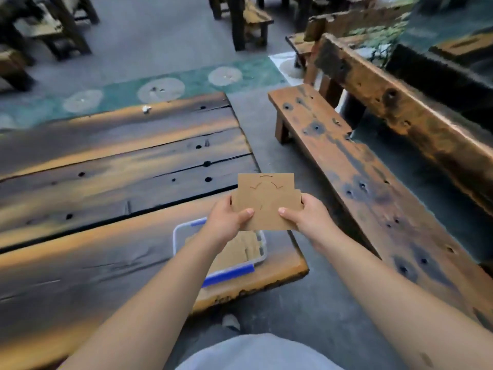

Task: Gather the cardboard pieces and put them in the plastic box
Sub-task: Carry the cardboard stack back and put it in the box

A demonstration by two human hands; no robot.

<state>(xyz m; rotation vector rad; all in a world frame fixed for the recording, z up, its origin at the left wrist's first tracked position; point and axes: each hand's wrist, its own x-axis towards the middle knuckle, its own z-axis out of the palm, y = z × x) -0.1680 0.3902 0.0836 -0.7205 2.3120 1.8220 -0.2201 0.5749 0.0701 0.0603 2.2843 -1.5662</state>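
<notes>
A small stack of flat brown cardboard pieces [266,198] with curved cut lines is held in the air by both hands. My left hand [226,220] grips its left edge, thumb on top. My right hand [306,217] grips its right edge the same way. Just below and towards me, a clear plastic box [176,236] with blue clips stands on the near right corner of the wooden table [106,182]. More cardboard pieces [245,247] lie inside the box, partly hidden by my left forearm.
A long wooden bench [360,182] with a backrest runs along the right, with a strip of grey floor between it and the table. More wooden benches and tables stand further back. The table's right edge is just under my hands.
</notes>
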